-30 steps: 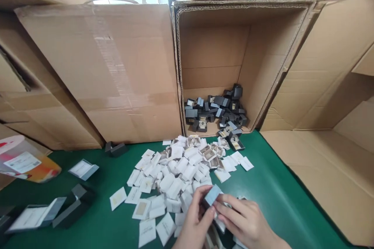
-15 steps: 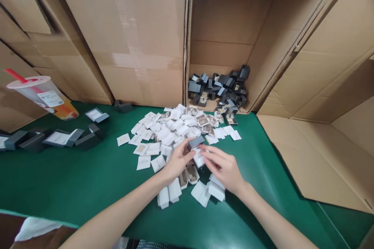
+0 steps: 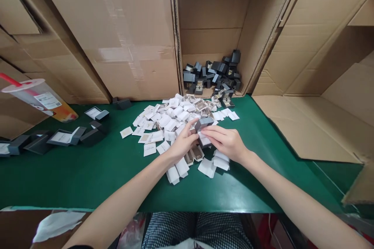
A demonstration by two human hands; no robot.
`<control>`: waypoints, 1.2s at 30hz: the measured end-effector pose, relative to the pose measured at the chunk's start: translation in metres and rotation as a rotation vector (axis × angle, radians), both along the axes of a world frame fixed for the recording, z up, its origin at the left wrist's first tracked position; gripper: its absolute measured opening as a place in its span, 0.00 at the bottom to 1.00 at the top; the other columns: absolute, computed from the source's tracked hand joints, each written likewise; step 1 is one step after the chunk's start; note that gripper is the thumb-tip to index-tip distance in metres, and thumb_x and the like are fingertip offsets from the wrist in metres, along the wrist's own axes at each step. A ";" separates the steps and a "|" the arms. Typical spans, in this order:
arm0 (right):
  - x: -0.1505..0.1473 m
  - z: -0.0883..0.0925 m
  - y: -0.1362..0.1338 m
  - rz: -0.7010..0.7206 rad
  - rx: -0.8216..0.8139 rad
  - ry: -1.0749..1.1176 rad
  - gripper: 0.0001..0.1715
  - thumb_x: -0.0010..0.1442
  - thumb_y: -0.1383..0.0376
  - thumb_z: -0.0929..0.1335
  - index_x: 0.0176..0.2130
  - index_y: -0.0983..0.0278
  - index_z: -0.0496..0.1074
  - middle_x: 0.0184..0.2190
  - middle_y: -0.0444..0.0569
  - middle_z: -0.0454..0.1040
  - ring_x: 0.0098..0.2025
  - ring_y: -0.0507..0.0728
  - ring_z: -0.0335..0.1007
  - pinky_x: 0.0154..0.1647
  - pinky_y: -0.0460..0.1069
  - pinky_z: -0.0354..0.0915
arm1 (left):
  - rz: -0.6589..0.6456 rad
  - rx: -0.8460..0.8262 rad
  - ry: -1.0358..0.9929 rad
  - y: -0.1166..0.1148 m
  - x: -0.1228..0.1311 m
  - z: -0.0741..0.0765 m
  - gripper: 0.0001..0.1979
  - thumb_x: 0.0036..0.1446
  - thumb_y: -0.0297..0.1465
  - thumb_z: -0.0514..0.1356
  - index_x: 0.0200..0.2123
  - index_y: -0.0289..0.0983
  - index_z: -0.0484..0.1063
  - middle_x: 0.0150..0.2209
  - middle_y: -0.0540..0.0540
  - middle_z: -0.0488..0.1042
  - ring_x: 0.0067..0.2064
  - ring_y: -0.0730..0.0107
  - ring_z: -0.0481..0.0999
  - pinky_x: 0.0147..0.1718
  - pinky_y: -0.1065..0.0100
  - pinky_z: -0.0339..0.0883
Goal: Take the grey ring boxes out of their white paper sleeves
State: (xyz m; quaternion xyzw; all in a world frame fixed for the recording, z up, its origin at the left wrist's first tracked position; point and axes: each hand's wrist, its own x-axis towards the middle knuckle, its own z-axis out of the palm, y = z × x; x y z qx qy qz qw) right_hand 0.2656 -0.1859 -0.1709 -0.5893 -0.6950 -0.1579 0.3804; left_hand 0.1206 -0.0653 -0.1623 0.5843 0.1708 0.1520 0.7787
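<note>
Both hands meet over a heap of small white cards (image 3: 172, 122) on the green table (image 3: 87, 171). My left hand (image 3: 181, 144) pinches the lid of a small dark grey hinged box (image 3: 203, 123), which stands open. My right hand (image 3: 226, 142) grips the lower part of the same box, with a white insert showing under the fingers. Loose white pads (image 3: 214, 163) lie just under and in front of my hands.
An open cardboard carton (image 3: 210, 27) on its side at the back holds a pile of small dark boxes (image 3: 213, 76). Larger dark boxes (image 3: 64, 136) and a plastic drink cup (image 3: 37, 99) lie at left. Cardboard flaps (image 3: 315, 124) cover the right side.
The view has tilted down and pulled back, so my arms and lap now show. My hands stayed together on the small box, and its lid now stands open.
</note>
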 end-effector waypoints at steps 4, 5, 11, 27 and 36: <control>0.001 0.001 -0.001 -0.031 -0.025 0.018 0.15 0.65 0.68 0.62 0.47 0.61 0.74 0.43 0.48 0.77 0.38 0.51 0.75 0.34 0.44 0.71 | -0.023 -0.015 -0.050 0.000 0.001 0.000 0.23 0.55 0.33 0.63 0.53 0.40 0.65 0.40 0.46 0.74 0.38 0.73 0.72 0.41 0.69 0.64; 0.002 0.001 -0.001 -0.042 -0.028 0.029 0.14 0.65 0.67 0.62 0.47 0.61 0.74 0.43 0.48 0.77 0.37 0.51 0.75 0.34 0.44 0.70 | -0.023 -0.020 -0.060 0.000 0.001 0.001 0.22 0.55 0.34 0.63 0.53 0.40 0.65 0.39 0.46 0.74 0.38 0.73 0.72 0.41 0.69 0.64; 0.000 0.005 -0.001 -0.066 -0.088 0.113 0.13 0.66 0.64 0.61 0.46 0.61 0.73 0.44 0.49 0.75 0.38 0.53 0.74 0.34 0.45 0.69 | 0.003 0.017 -0.066 0.000 0.003 0.002 0.25 0.53 0.36 0.65 0.54 0.40 0.67 0.43 0.45 0.74 0.40 0.71 0.71 0.42 0.68 0.64; -0.007 0.010 -0.005 -0.161 -0.202 0.037 0.14 0.64 0.70 0.58 0.45 0.61 0.68 0.42 0.48 0.73 0.27 0.50 0.67 0.24 0.46 0.58 | -0.016 0.197 -0.156 0.003 0.006 -0.006 0.26 0.54 0.37 0.63 0.57 0.43 0.67 0.55 0.42 0.70 0.53 0.59 0.69 0.49 0.63 0.64; -0.002 0.007 -0.005 -0.173 -0.262 -0.004 0.14 0.66 0.66 0.58 0.49 0.62 0.66 0.46 0.51 0.69 0.33 0.53 0.70 0.27 0.47 0.62 | -0.026 0.100 -0.114 0.006 0.009 -0.009 0.27 0.54 0.36 0.64 0.57 0.41 0.66 0.46 0.43 0.74 0.45 0.65 0.71 0.45 0.64 0.65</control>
